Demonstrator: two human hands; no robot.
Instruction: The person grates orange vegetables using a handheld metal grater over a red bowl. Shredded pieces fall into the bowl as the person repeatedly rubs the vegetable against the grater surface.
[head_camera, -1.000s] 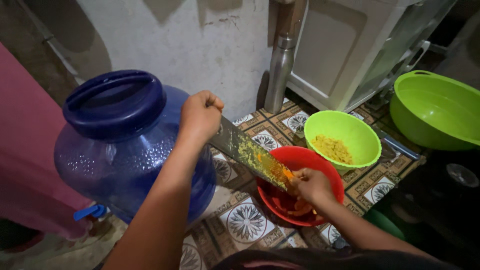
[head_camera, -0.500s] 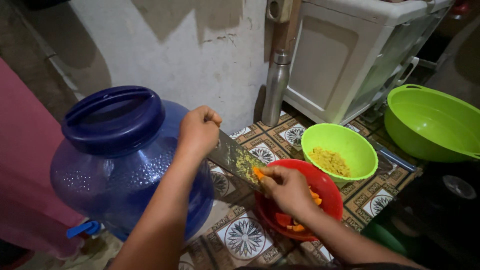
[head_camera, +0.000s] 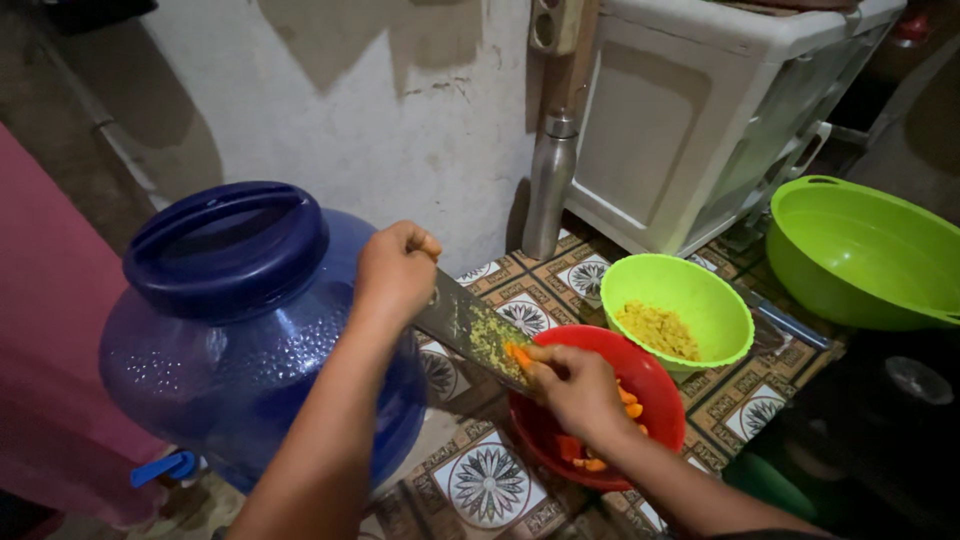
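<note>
Left hand (head_camera: 397, 272) is gripping the tilted grater (head_camera: 472, 328); right hand (head_camera: 573, 385) is pinching 1 orange carrot piece (head_camera: 519, 355) against its shred-coated face.

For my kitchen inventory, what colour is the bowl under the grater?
Red: the bowl beneath the grater shows best in the head view.

The grater (head_camera: 470, 328) in my left hand (head_camera: 397, 270) is grey metal smeared with yellow-green shreds, and the piece my right hand (head_camera: 575, 385) presses on it is orange (head_camera: 519, 355). Under it sits a red bowl (head_camera: 655, 385) with orange chunks, beside a lime-green bowl (head_camera: 715, 305) of yellow gratings and a bigger green basin (head_camera: 860, 255). The floor covering (head_camera: 490, 485) is brown and cream with flower medallions in squares, and the big water jug (head_camera: 250, 330) is see-through dark blue.
</note>
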